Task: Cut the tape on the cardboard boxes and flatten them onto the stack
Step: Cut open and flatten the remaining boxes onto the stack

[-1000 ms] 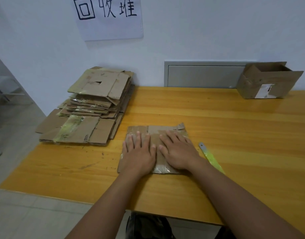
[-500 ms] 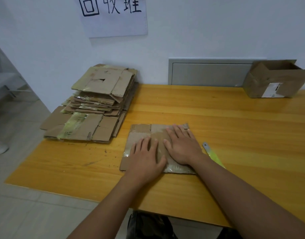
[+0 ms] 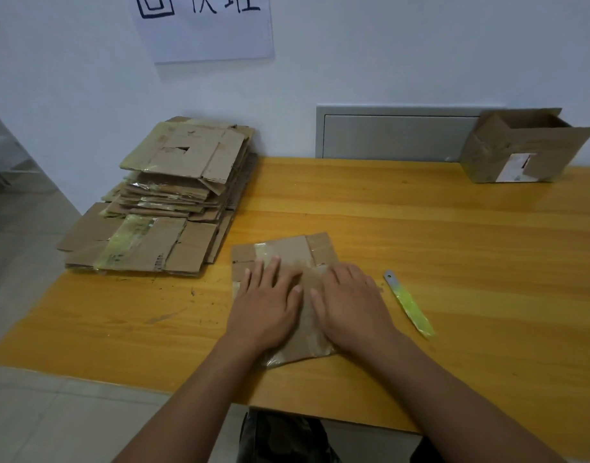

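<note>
Left hand: your left hand [image 3: 266, 307] lies flat, fingers straight and a little spread, pressing down on the flattened brown cardboard box [image 3: 288, 259] in front of you.
Right hand: your right hand [image 3: 352, 305] is flat too, fingers straight, palm down on the right half of that same cardboard, just beside the left one, thumbs nearly meeting.
Flattened box: it lies on the yellow wooden table [image 3: 420, 235], near the front edge, clear tape shining across its top and at its near corner.
Stack: the pile of flattened brown cardboard sheets [image 3: 173, 195] sits at the table's far left corner by the wall, close to the pressed box but not touching it.
Cutter: the slim knife with the yellow-green handle and grey metal tip [image 3: 409, 302] rests on the table just right of your right hand, in nobody's grip.
Open box: a brown cardboard box with a white label [image 3: 520, 145] stands at the far right, flaps up, against the wall.
Wall: a white paper sign with black hand-drawn characters [image 3: 203, 25] hangs above the stack.
</note>
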A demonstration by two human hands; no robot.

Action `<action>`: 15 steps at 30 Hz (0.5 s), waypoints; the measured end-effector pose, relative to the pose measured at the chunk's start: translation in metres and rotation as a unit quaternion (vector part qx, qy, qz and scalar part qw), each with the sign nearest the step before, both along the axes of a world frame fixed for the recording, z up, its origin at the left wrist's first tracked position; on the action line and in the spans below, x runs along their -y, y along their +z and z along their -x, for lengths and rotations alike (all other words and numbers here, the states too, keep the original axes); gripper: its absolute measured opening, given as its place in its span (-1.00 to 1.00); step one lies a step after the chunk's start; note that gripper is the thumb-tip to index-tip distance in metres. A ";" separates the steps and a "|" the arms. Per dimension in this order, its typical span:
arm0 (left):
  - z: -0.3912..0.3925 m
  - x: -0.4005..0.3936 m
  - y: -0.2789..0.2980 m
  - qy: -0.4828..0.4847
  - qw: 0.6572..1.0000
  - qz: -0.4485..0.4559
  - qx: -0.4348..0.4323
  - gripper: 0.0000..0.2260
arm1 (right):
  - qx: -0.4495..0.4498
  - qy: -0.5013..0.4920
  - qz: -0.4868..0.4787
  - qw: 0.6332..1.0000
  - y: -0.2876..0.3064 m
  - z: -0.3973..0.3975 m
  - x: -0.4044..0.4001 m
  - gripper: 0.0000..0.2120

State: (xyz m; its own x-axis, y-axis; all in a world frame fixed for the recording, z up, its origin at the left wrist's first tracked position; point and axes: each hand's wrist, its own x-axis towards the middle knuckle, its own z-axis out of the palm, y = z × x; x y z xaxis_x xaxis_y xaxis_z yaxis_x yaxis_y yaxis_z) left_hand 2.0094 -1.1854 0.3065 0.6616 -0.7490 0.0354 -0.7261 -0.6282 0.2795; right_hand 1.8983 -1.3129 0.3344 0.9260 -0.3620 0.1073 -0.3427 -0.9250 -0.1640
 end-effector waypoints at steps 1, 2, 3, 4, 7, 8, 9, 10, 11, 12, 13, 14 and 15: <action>-0.002 0.000 -0.001 0.002 1.000 -0.008 0.001 -0.50 | -0.005 0.016 -0.038 0.999 -0.004 -0.007 0.005 -0.53; -0.003 0.000 -0.001 0.004 1.000 -0.012 0.000 -0.50 | -0.014 0.033 -0.063 0.997 -0.009 -0.013 0.008 -0.51; -0.004 0.000 0.000 0.006 1.000 -0.017 -0.003 -0.49 | -0.026 0.045 -0.078 0.996 -0.014 -0.017 0.008 -0.49; -0.004 0.000 0.000 0.006 1.000 -0.026 -0.003 -0.48 | -0.032 0.050 -0.084 0.995 -0.019 -0.019 0.008 -0.48; -0.003 0.001 0.000 0.003 0.998 -0.057 -0.002 -0.47 | -0.014 0.045 -0.072 0.996 -0.031 -0.020 0.009 -0.47; -0.003 0.001 0.001 0.001 0.998 -0.068 -0.007 -0.47 | -0.014 0.044 -0.069 0.997 -0.031 -0.019 0.010 -0.47; -0.004 0.002 0.003 -0.001 0.997 -0.073 -0.011 -0.47 | -0.015 0.043 -0.069 0.997 -0.031 -0.019 0.011 -0.47; -0.005 0.002 0.005 -0.003 0.997 -0.073 -0.016 -0.47 | -0.014 0.042 -0.070 0.997 -0.031 -0.020 0.010 -0.47; -0.005 0.002 0.007 -0.007 0.997 -0.066 -0.025 -0.47 | -0.015 0.041 -0.072 0.996 -0.031 -0.020 0.010 -0.47; -0.006 0.001 0.009 -0.008 0.998 -0.051 -0.038 -0.47 | -0.015 0.041 -0.075 0.996 -0.030 -0.020 0.009 -0.47; -0.005 -0.001 0.011 -0.004 0.999 -0.027 -0.048 -0.47 | -0.014 0.040 -0.078 0.996 -0.030 -0.020 0.008 -0.46; -0.005 -0.003 0.012 0.004 0.999 0.002 -0.048 -0.47 | -0.014 0.039 -0.080 0.996 -0.030 -0.020 0.008 -0.46; -0.004 -0.006 0.013 0.020 0.999 0.024 -0.039 -0.47 | -0.015 0.037 -0.081 0.996 -0.030 -0.019 0.009 -0.46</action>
